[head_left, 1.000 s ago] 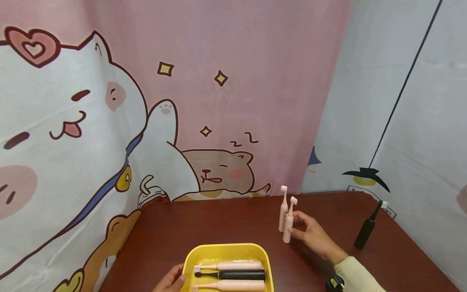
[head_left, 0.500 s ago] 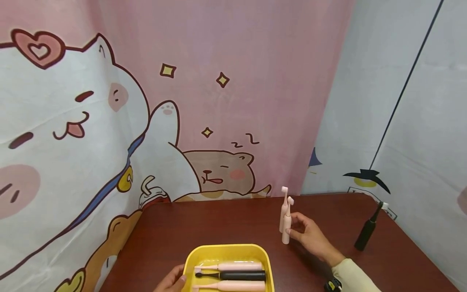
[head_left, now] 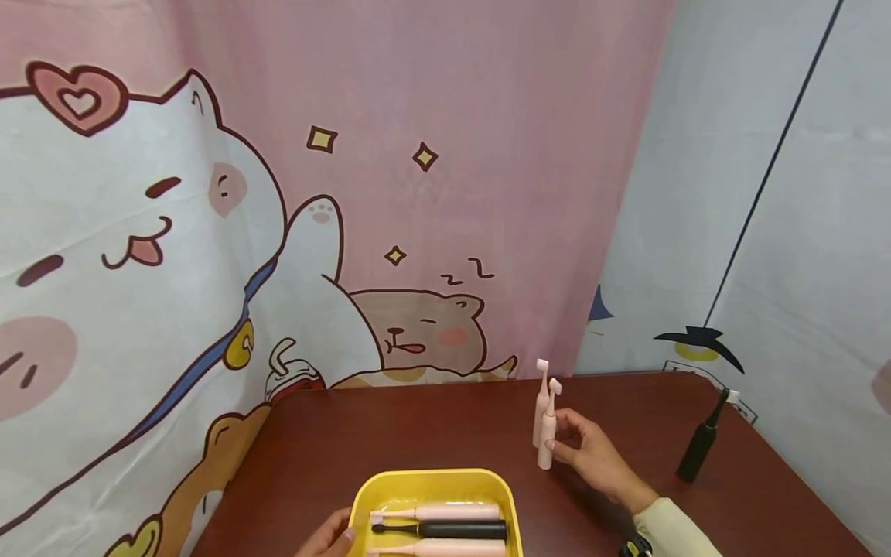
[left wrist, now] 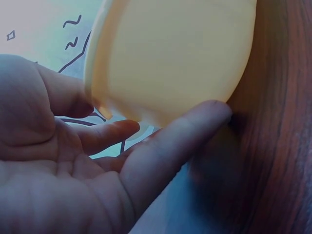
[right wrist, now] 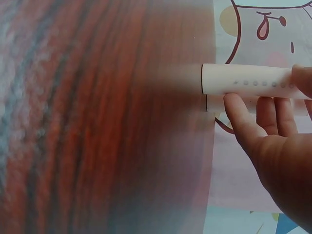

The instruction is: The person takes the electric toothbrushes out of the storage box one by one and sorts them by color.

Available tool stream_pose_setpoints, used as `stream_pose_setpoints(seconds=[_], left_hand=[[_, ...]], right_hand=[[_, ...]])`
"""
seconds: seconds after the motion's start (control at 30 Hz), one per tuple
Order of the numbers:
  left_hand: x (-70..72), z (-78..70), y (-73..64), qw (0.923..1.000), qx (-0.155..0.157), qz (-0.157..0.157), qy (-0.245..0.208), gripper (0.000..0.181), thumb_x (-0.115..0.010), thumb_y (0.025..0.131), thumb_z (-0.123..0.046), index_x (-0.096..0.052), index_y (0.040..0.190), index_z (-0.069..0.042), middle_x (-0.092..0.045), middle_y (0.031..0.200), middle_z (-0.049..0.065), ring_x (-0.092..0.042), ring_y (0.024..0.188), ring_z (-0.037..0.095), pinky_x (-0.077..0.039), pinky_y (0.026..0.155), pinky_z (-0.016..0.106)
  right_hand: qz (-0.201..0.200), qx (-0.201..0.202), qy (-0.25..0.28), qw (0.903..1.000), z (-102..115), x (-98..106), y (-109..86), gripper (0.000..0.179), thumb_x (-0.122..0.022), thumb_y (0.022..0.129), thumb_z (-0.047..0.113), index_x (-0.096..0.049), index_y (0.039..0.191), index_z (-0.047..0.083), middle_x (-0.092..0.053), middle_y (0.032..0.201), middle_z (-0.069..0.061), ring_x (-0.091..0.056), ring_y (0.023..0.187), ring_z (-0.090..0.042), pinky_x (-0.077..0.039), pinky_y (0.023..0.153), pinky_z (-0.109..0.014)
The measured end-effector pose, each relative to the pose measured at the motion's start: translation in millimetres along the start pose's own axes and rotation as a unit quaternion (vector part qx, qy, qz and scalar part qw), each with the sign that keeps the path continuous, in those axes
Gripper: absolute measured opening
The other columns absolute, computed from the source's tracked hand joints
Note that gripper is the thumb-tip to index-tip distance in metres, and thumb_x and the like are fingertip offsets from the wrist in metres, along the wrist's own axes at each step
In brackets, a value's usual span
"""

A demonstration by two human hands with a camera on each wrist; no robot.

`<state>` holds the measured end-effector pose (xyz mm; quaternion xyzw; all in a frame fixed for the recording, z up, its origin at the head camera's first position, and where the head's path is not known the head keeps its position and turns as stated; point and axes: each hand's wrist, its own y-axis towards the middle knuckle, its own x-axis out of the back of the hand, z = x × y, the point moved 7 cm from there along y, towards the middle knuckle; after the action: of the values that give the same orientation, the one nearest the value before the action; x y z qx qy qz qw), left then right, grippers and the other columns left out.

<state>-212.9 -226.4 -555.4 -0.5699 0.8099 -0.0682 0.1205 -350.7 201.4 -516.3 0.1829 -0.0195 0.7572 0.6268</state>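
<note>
My right hand [head_left: 592,456] pinches the handle of an upright pale pink electric toothbrush [head_left: 547,441] between thumb and fingers. Close behind it stands a second pink electric toothbrush [head_left: 541,410], partly covered. In the right wrist view, a row of small marks runs along the held brush's handle [right wrist: 243,80]. At the lower middle, my left hand [head_left: 327,535] touches the outer left side of a yellow tray [head_left: 431,476], thumb extended along its wall in the left wrist view. Two pink electric toothbrushes [head_left: 459,511] and a black one [head_left: 462,529] lie side by side in the tray.
A black electric toothbrush [head_left: 698,449] stands upright on the right part of the dark red table [head_left: 390,425]. A cartoon-printed curtain [head_left: 445,201] hangs behind the table and along its sides.
The right hand and the pink toothbrush it holds have shifted slightly left, closer to the brush behind. The left hand stays against the tray.
</note>
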Motion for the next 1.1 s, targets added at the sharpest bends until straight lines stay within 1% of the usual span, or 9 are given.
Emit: stream_pose_setpoints(seconds=[0.17, 0.37, 0.47, 0.67, 0.77, 0.83, 0.93, 1.03, 1.1], left_hand=[[-0.9, -1.2, -0.1, 0.9999, -0.013, 0.007, 0.006, 0.074, -0.050, 0.102, -0.029, -0.014, 0.145, 0.019, -0.055, 0.127, 0.018, -0.064, 0.104, 0.025, -0.056, 0.084, 0.035], [-3.1, -2.8, -0.3, 0.9996, -0.022, 0.017, 0.005, 0.072, -0.049, 0.103, -0.026, -0.012, 0.144, 0.020, -0.056, 0.126, 0.017, -0.063, 0.104, 0.024, -0.056, 0.083, 0.033], [-3.1, -3.7, -1.9, 0.9998, -0.010, 0.015, 0.000, 0.071, -0.048, 0.104, -0.026, -0.012, 0.145, 0.019, -0.055, 0.127, 0.018, -0.063, 0.105, 0.025, -0.056, 0.084, 0.035], [-2.0, -3.5, -5.0, 0.9990, 0.039, -0.003, -0.023, 0.072, -0.052, 0.103, -0.032, -0.017, 0.148, 0.013, -0.054, 0.131, 0.019, -0.065, 0.108, 0.027, -0.056, 0.087, 0.044], [-0.5, -4.9, -5.2, 0.9988, 0.045, -0.010, -0.016, 0.072, -0.052, 0.103, -0.033, -0.018, 0.148, 0.012, -0.053, 0.132, 0.020, -0.065, 0.108, 0.027, -0.056, 0.087, 0.044], [-0.1, -4.3, -5.6, 0.9987, 0.048, -0.010, -0.015, 0.072, -0.052, 0.103, -0.034, -0.018, 0.148, 0.012, -0.053, 0.132, 0.020, -0.065, 0.108, 0.026, -0.056, 0.087, 0.044], [-0.3, -4.2, -5.3, 0.9992, 0.039, -0.006, -0.010, 0.072, -0.051, 0.103, -0.031, -0.017, 0.148, 0.014, -0.052, 0.133, 0.020, -0.064, 0.108, 0.026, -0.056, 0.087, 0.042], [0.3, -3.8, -4.7, 0.9993, 0.036, -0.004, -0.005, 0.070, -0.051, 0.103, -0.030, -0.017, 0.147, 0.014, -0.053, 0.133, 0.020, -0.064, 0.108, 0.026, -0.056, 0.086, 0.041], [1.3, -3.5, -4.5, 0.9991, 0.041, -0.004, -0.006, 0.071, -0.051, 0.103, -0.031, -0.018, 0.148, 0.013, -0.054, 0.132, 0.019, -0.064, 0.108, 0.026, -0.056, 0.087, 0.042]], right_hand=[[-0.002, -0.008, -0.002, 1.0000, 1, 0, -0.6, 0.039, -0.076, 0.086, 0.009, -0.060, 0.121, 0.008, -0.065, 0.111, -0.018, -0.065, 0.099, -0.031, -0.056, 0.077, -0.028], [-0.003, -0.006, -0.012, 0.9999, 0, 0, 0.4, 0.038, -0.076, 0.086, 0.008, -0.060, 0.120, 0.009, -0.065, 0.110, -0.016, -0.066, 0.098, -0.029, -0.055, 0.078, -0.027], [-0.009, -0.001, -0.026, 0.9996, 0, 1, 1.1, 0.037, -0.077, 0.085, 0.009, -0.060, 0.118, 0.010, -0.066, 0.107, -0.013, -0.065, 0.097, -0.025, -0.054, 0.080, -0.027], [-0.014, 0.006, -0.026, 0.9996, 3, 3, 1.6, 0.038, -0.078, 0.084, 0.009, -0.060, 0.117, 0.010, -0.065, 0.105, -0.011, -0.065, 0.096, -0.023, -0.053, 0.083, -0.027], [-0.014, 0.007, -0.027, 0.9995, 5, 4, 1.0, 0.040, -0.079, 0.084, 0.011, -0.060, 0.119, 0.010, -0.065, 0.107, -0.011, -0.065, 0.097, -0.024, -0.053, 0.084, -0.027], [-0.019, 0.010, -0.034, 0.9992, 9, 7, -0.2, 0.041, -0.080, 0.084, 0.013, -0.060, 0.120, 0.011, -0.065, 0.108, -0.010, -0.065, 0.099, -0.024, -0.053, 0.084, -0.027], [-0.041, 0.026, -0.052, 0.9974, 19, 17, -2.5, 0.043, -0.080, 0.085, 0.016, -0.059, 0.123, 0.011, -0.065, 0.111, -0.010, -0.065, 0.101, -0.026, -0.053, 0.083, -0.027], [-0.076, 0.050, -0.068, 0.9935, 36, 34, -4.1, 0.044, -0.079, 0.086, 0.017, -0.058, 0.124, 0.012, -0.064, 0.112, -0.009, -0.064, 0.102, -0.025, -0.053, 0.082, -0.025], [-0.096, 0.065, -0.069, 0.9909, 50, 45, -5.1, 0.044, -0.077, 0.087, 0.016, -0.058, 0.126, 0.011, -0.063, 0.113, -0.007, -0.063, 0.102, -0.024, -0.054, 0.080, -0.024]])
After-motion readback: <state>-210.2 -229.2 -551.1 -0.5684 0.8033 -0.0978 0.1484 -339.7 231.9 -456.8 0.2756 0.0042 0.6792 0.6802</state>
